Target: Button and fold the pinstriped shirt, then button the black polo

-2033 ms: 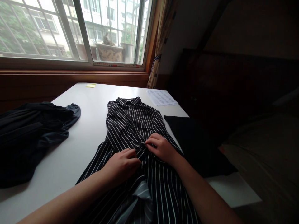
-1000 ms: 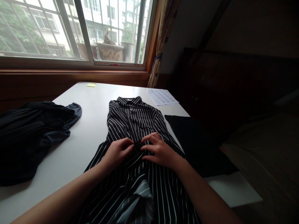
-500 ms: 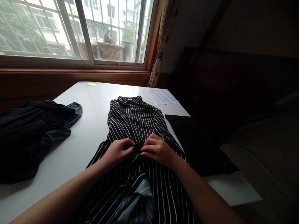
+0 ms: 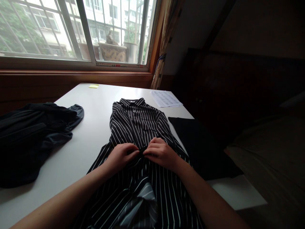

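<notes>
A black shirt dress with white stripes [image 4: 143,124] lies front up, its collar toward the window and its lower part spreading toward me. At its middle, my left hand [image 4: 122,156] pinches the dark fabric between thumb and fingers. Close by on the right, my right hand [image 4: 160,154] has its fingers closed on the same gathered strip at the waist. The fingertips of both hands nearly meet; whatever small part lies between them is hidden. Below the hands the front hangs partly open, and a lighter grey underside of the cloth shows.
The garment rests on a white table [image 4: 95,111]. A heap of dark clothing [image 4: 35,136] lies at the left, and a folded black cloth [image 4: 202,149] at the right. Printed sheets [image 4: 165,99] and a yellow sticky note [image 4: 93,86] lie toward the window [image 4: 114,35].
My left hand has moved up to the waist fabric beside my right hand. The right fingers spread briefly, then closed again. In the last half second the hands have barely shifted.
</notes>
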Demonstrator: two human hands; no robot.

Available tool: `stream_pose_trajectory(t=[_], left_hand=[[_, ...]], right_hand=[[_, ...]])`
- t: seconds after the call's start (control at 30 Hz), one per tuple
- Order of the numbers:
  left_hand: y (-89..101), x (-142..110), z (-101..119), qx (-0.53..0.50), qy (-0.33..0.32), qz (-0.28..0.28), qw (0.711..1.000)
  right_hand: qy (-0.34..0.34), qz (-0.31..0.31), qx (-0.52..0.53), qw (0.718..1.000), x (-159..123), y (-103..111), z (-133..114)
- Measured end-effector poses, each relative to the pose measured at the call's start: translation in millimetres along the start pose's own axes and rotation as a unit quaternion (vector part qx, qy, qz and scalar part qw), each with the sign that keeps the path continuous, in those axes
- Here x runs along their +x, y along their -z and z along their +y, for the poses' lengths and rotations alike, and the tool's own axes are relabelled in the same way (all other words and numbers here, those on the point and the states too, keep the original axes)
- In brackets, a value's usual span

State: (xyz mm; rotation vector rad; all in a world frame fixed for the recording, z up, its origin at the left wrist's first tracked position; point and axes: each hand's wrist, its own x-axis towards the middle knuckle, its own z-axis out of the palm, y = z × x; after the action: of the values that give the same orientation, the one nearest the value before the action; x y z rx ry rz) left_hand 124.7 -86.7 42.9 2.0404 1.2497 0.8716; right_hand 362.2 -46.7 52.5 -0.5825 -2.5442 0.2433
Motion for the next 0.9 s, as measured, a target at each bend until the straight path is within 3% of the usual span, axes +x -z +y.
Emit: stream_pose_trajectory(t=[0.37, 0.57, 0.9], left_hand=[[-0.3, -0.5, 0.1, 0.003, -0.015, 0.001, 1.0], [-0.8, 0.3, -0.9, -0.008, -0.027, -0.001, 1.0], [2.4, 0.3, 2.6, -0.034, -0.022, -0.01, 0.999]], right_hand=[[-0.007, 0.016, 0.0, 1.0, 0.4, -0.2, 1.4], [0.003, -0.007, -0.032, 0.999, 0.5, -3.5, -0.4], [0.014, 0.014, -0.093, 0.995, 3.0, -4.7, -7.2]])
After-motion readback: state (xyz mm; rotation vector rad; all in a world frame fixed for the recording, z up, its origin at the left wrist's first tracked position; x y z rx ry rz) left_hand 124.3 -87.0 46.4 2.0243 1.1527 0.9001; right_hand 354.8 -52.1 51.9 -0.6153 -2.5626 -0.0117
